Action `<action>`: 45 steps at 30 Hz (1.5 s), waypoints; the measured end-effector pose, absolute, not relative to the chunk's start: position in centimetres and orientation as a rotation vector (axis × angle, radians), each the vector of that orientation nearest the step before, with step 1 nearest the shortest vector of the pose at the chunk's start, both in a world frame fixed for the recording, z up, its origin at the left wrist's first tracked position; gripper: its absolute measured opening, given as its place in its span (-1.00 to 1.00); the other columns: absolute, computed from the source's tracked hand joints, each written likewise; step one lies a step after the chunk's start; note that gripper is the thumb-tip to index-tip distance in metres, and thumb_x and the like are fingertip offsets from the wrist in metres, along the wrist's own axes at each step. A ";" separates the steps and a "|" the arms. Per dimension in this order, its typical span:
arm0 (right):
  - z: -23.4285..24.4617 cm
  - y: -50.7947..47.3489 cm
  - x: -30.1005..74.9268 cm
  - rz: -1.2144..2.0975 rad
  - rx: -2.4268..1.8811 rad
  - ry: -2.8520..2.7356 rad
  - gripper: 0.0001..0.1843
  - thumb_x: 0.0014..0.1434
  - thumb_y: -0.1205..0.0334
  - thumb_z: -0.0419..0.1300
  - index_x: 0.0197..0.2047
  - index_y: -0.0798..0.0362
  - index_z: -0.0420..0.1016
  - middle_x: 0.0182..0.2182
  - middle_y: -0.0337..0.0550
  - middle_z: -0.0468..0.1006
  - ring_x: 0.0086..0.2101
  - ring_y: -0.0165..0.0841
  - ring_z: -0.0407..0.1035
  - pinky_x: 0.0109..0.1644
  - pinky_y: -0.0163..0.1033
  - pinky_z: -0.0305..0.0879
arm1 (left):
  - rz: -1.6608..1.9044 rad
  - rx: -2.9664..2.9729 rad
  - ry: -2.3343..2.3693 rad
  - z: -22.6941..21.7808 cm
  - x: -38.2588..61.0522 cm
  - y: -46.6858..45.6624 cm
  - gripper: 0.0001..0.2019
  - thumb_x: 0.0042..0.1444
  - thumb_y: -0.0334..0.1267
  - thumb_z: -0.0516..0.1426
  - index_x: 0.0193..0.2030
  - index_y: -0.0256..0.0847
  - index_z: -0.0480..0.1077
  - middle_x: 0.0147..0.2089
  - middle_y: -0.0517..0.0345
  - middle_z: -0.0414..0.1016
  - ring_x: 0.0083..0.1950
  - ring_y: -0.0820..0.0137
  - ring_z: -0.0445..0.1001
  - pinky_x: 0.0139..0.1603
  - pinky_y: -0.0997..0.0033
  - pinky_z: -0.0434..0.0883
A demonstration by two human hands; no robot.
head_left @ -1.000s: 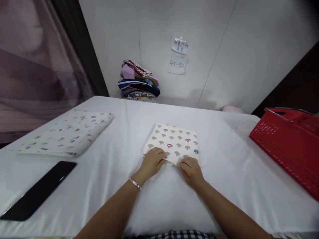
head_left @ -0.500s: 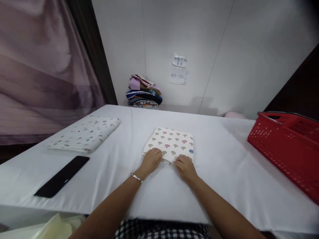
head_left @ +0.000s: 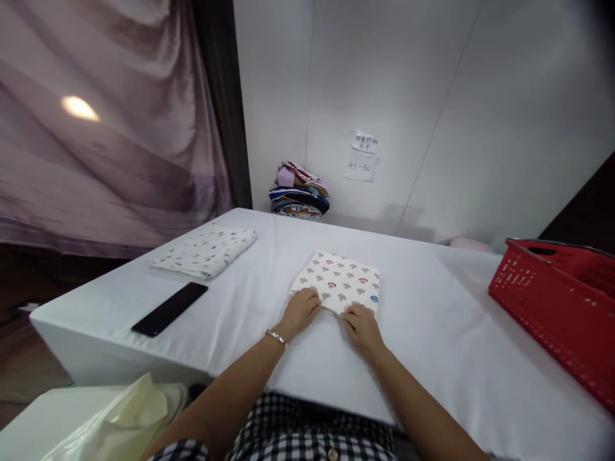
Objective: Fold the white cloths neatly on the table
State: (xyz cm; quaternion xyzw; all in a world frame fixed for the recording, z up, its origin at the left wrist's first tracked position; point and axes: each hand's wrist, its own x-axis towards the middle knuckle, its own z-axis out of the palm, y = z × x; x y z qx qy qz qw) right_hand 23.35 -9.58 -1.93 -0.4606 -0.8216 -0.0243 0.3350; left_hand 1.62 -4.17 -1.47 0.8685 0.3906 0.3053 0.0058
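Observation:
A folded white cloth (head_left: 343, 280) with a print of grey, red and blue mushrooms lies flat on the white-covered table. My left hand (head_left: 302, 310), with a silver bracelet at the wrist, grips the near left edge of the cloth, fingers curled over the top. At the near right corner my right hand (head_left: 361, 326) holds the same edge, fingertips on top and the thumb lower down. Both hands are closed on the fabric, and what lies under the fingers is hidden.
To the left, a second folded cloth (head_left: 211, 250) with small dark marks lies behind a black phone (head_left: 170, 310). A red plastic basket (head_left: 552, 307) stands at the right. Against the wall is a stack of folded fabrics (head_left: 298, 195). A white stool (head_left: 52, 416) bearing pale plastic sits lower left.
The camera view has turned left and tilted slightly, so the scene appears shifted right. Both hands stay on the near edge of the mushroom cloth, with hardly any movement.

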 end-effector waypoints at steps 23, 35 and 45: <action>-2.3 -8.6 27.3 0.969 -1.446 -0.745 -0.12 -0.13 0.00 0.35 0.23 0.01 0.15 0.00 -0.06 0.44 -0.10 -0.22 0.39 -0.09 -0.19 0.37 | 0.998 2.066 1.873 -0.3 2.0 -2.9 -0.75 -0.02 -0.32 0.12 -0.14 -0.18 0.38 0.13 0.00 0.31 0.20 0.17 0.18 0.15 0.12 0.13; 0.1 -8.1 28.1 1.238 -1.325 -0.637 0.12 -0.15 0.15 0.40 0.35 -0.11 -0.18 -0.19 -0.17 0.57 -0.24 -0.25 0.47 -0.20 -0.21 0.41 | 0.897 1.660 1.818 -0.8 1.5 -1.5 -0.35 0.00 -0.24 0.12 0.24 -0.32 0.05 0.23 -0.12 0.21 0.22 0.20 0.22 0.22 0.20 0.19; -0.4 -8.9 30.4 1.277 -1.382 -0.799 -0.02 -0.09 0.07 0.35 0.32 -0.10 -0.05 -0.29 -0.25 0.56 -0.35 -0.32 0.43 -0.36 -0.30 0.32 | 0.862 2.508 1.519 -0.9 0.9 -4.9 -0.52 0.07 -0.48 -0.05 0.15 -0.12 0.25 0.29 0.04 0.15 0.31 0.20 0.07 0.26 0.00 0.05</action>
